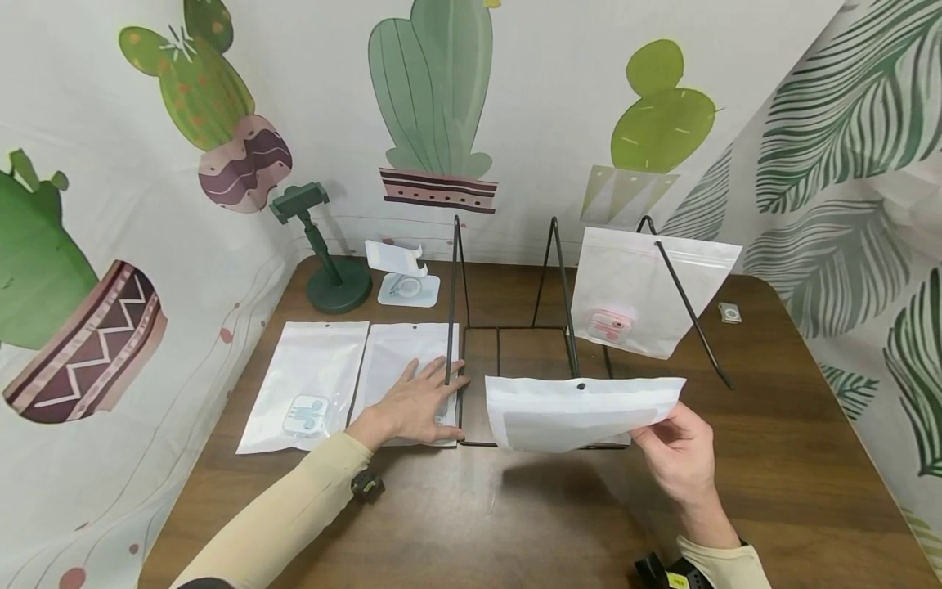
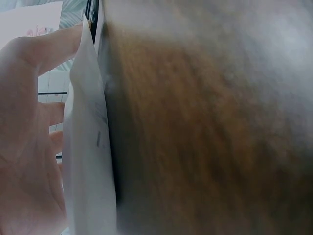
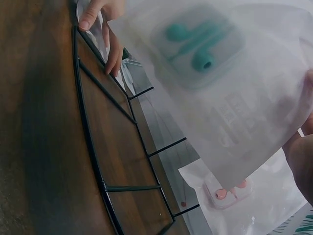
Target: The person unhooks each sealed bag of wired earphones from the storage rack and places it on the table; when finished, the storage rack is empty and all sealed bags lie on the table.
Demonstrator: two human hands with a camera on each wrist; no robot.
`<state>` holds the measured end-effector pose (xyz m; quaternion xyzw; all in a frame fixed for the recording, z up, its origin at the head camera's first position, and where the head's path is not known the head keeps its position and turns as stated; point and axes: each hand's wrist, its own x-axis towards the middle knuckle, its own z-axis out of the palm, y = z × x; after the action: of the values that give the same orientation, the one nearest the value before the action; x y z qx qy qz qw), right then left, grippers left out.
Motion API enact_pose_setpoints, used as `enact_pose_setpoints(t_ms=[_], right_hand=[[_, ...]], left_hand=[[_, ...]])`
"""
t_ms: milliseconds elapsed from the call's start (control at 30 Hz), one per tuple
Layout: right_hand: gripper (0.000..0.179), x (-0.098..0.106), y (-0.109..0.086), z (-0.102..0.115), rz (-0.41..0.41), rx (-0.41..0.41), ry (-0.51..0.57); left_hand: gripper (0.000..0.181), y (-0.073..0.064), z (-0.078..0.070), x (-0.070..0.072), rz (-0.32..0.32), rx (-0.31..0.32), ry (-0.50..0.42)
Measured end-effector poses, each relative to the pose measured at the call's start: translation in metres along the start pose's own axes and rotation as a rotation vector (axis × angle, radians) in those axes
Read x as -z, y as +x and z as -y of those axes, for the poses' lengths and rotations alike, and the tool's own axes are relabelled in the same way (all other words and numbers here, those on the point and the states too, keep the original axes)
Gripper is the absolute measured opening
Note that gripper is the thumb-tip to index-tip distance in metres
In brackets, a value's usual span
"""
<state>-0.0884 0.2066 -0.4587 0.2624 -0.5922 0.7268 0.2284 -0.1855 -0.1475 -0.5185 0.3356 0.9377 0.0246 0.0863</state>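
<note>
Right hand (image 1: 680,454) pinches the right edge of a white translucent plastic pouch (image 1: 567,417), tilted before a black wire rack (image 1: 452,311)

The pouch has a dark hole at its top and teal earphones (image 3: 195,41) in a clear squarish case inside; the left hand (image 1: 419,406), fingers spread, rests on a flat white pouch (image 1: 393,348); a white pouch with pink earphones (image 1: 611,324) hangs at the rack's right; another, holding pale blue earphones (image 1: 305,415), lies far left

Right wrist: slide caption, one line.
Right hand holds white pouch of teal earphones before bagged pink earphones; black wire rack at frame left.
</note>
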Motion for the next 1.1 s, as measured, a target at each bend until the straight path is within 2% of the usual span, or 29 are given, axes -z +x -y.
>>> enact_pose_setpoints(t_ms=[333,633,767,1100], right_hand=[[0.022,0.001,-0.003,0.001,0.029,0.026,0.034],[0.018,0.013,-0.006,0.003,0.006,0.009,-0.053],[0.019,0.019,-0.008,0.003,0.01,-0.004,-0.056],[0.033,0.041,-0.01,0.004,-0.012,-0.056,-0.039]], left_hand=[[0.092,0.0,0.0,0.0,0.013,-0.001,-0.008],[0.092,0.001,0.0,0.001,0.017,0.003,0.001],[0.091,0.0,0.0,0.001,0.008,0.0,-0.012],[0.091,-0.001,-0.001,0.002,0.009,-0.005,-0.015]])
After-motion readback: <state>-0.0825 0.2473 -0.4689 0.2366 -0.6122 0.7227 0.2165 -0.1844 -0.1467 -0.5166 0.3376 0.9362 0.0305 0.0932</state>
